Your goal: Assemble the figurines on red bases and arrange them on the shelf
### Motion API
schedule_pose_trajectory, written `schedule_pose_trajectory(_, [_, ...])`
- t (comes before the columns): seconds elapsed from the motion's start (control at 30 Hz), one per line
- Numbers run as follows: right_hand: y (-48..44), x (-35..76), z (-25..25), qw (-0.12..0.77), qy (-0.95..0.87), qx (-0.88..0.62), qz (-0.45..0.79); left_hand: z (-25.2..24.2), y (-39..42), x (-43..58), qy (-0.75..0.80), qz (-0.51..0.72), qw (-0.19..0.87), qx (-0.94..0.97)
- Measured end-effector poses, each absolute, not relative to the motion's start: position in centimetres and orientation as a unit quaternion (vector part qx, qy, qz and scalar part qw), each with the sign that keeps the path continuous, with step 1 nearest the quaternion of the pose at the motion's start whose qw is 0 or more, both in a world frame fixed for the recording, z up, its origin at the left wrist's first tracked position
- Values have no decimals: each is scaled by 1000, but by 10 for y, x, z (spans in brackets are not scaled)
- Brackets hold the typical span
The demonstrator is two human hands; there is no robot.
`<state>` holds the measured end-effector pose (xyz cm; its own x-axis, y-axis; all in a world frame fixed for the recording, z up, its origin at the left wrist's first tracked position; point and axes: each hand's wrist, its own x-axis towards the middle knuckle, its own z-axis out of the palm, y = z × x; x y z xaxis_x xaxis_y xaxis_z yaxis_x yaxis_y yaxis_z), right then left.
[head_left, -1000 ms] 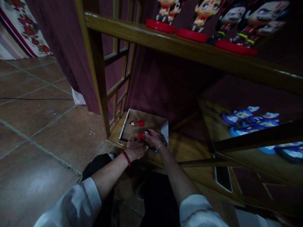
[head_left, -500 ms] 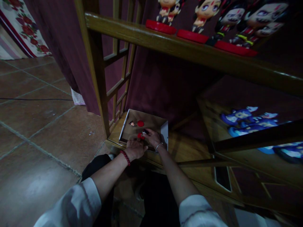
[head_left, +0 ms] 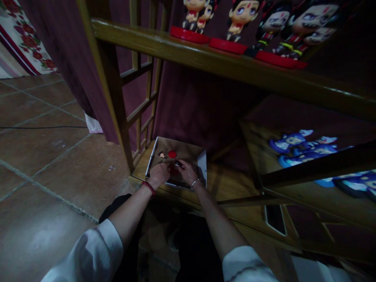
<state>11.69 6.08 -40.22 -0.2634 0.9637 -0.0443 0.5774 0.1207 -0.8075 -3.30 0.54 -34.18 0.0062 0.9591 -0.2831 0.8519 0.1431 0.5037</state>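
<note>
An open cardboard box [head_left: 202, 166] lies on the low wooden shelf, and both of my hands reach into it. My right hand [head_left: 188, 172], with a silver bracelet, pinches a small dark-haired figurine [head_left: 178, 164]. Just below that figurine is a red round base [head_left: 174, 170], partly hidden and in shadow. My left hand [head_left: 159, 173], wearing a red bead bracelet, is closed with its fingertips at the left edge of this base. Farther back in the box lie a second red disc [head_left: 172, 154] and another small figurine [head_left: 162, 155].
Overhead runs a wooden shelf bar [head_left: 141, 39] carrying several figurines on red bases [head_left: 227, 46]. Several blue figurines [head_left: 290, 141] lie on a shelf to the right. A lattice side panel [head_left: 139, 109] and purple curtain [head_left: 73, 58] stand left, beside the tiled floor [head_left: 53, 188].
My left hand has shifted left and up, from below the red base to its left edge. My right hand stays at the figurine. The whole view has shifted slightly.
</note>
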Motion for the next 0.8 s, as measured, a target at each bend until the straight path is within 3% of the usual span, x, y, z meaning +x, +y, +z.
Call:
schedule_pose_trajectory(0.4, [32,115,-361,346,-667,-528,396,-368,19,-22,588,420,395,567])
schedule_pose_trajectory(0.8, [19,131,-361,386,-623,-526,431,-361,15,-13,521,479,524,473])
